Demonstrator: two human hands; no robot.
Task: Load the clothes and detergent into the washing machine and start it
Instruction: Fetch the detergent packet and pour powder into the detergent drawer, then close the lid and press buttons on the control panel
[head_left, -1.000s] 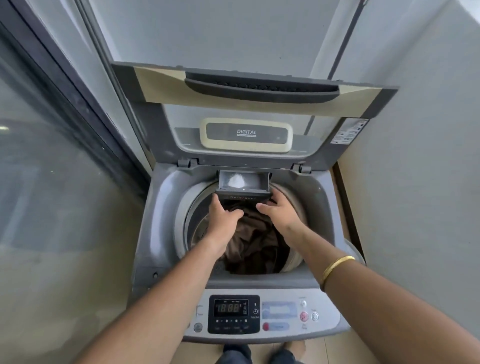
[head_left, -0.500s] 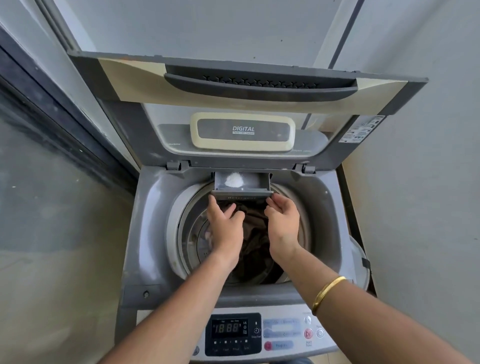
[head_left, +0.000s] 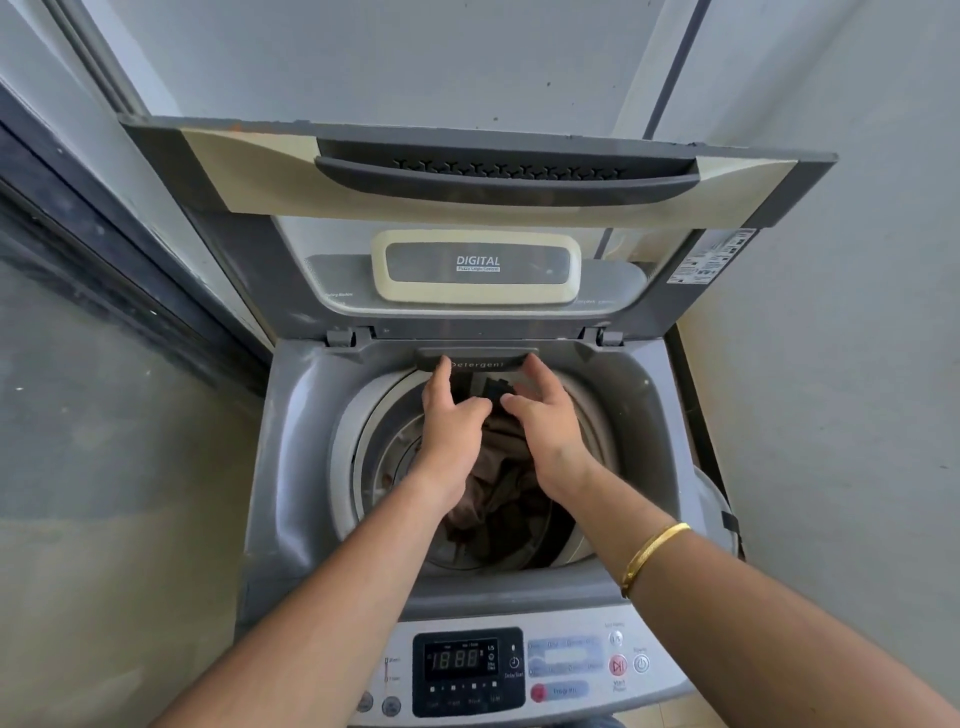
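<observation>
The grey top-loading washing machine stands with its lid raised. Brown and dark clothes lie in the drum. At the back rim the dark detergent drawer sits pushed flush into its slot, and its powder is hidden. My left hand reaches over the drum, its fingertips touching the drawer's left end. My right hand does the same at the right end. Both hands have spread fingers and hold nothing.
The control panel with a lit display and a red start button faces me at the front. A glass door is close on the left, a grey wall on the right, and a pale round container stands beside the machine.
The detergent drawer, open with white powder showing, has been pushed shut by both hands. My view has moved closer over the machine.
</observation>
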